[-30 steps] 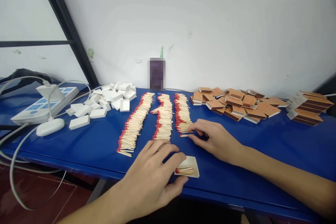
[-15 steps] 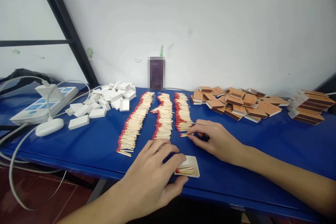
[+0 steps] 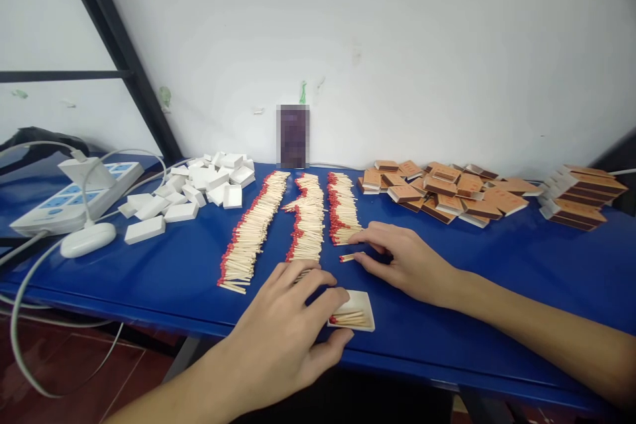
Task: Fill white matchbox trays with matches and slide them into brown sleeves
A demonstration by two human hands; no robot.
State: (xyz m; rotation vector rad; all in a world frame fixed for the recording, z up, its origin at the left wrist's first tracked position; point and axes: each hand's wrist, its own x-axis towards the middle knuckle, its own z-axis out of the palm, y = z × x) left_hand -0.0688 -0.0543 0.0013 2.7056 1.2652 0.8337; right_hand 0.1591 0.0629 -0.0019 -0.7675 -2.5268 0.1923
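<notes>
My left hand [image 3: 293, 324] rests on the blue table [image 3: 173, 271], its thumb and fingers closed round the left end of a small white tray [image 3: 358, 305] that has a few red-tipped matches in it. My right hand [image 3: 402, 258] lies just beyond it, fingers curled. Thumb and forefinger pinch a few matches [image 3: 348, 257] at the near end of the right-hand match row [image 3: 340, 212]. Two more rows of matches, the middle row [image 3: 307, 218] and the left row [image 3: 253, 232], run away from me.
A heap of white inner trays [image 3: 199, 189] lies at the back left, next to a white power strip [image 3: 69, 195] with cables and a white adapter [image 3: 88, 238]. Orange matchbox sleeves [image 3: 442, 192] are piled at the back right, with a neat stack [image 3: 579, 202] further right. A white wall stands behind.
My right hand has drawn a few matches a little toward me, apart from the row's end. My left hand has stayed on the tray. The view has shifted slightly.
</notes>
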